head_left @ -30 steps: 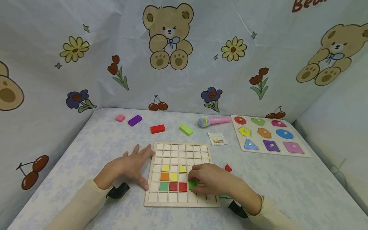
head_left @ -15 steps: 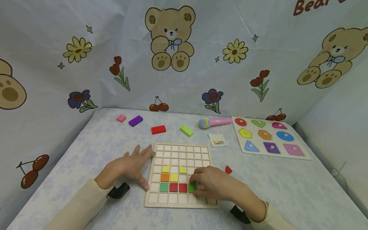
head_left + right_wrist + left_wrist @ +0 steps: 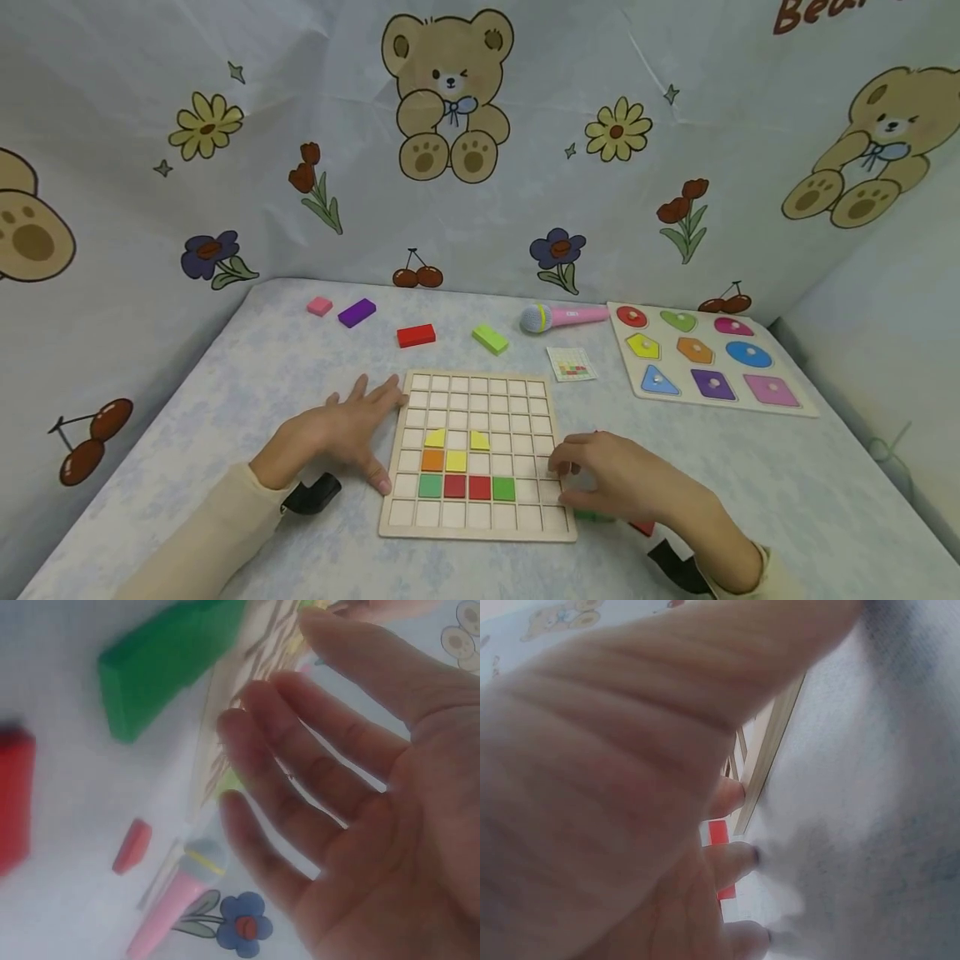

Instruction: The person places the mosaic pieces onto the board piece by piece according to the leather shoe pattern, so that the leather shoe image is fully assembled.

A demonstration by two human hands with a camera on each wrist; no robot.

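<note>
A wooden grid board [image 3: 476, 535] lies before me with coloured tiles in some cells. One row holds a teal-green tile [image 3: 430, 486], two red tiles [image 3: 455, 486] and a green tile [image 3: 504, 489]. Above them sit an orange tile [image 3: 432, 459], a yellow square [image 3: 455, 461] and two cut-cornered yellow tiles [image 3: 480, 441]. My left hand [image 3: 337, 437] is spread along the board's left edge, thumb and fingertips touching it. Over the right edge hovers my right hand [image 3: 618, 475], fingers relaxed, holding nothing. A green block [image 3: 169, 671] and a red block [image 3: 13, 802] lie partly hidden beneath it.
Pink, purple [image 3: 357, 312], red [image 3: 416, 336] and lime [image 3: 490, 339] blocks lie behind the board. A small pattern card [image 3: 572, 364], a toy microphone [image 3: 562, 317] and a knobbed shape puzzle [image 3: 660, 406] are back right. A small red piece [image 3: 133, 846] lies right of the board.
My right hand has let go of the green tile, which now sits in its cell, and has moved right to the board's edge. The left hand stays in place.
</note>
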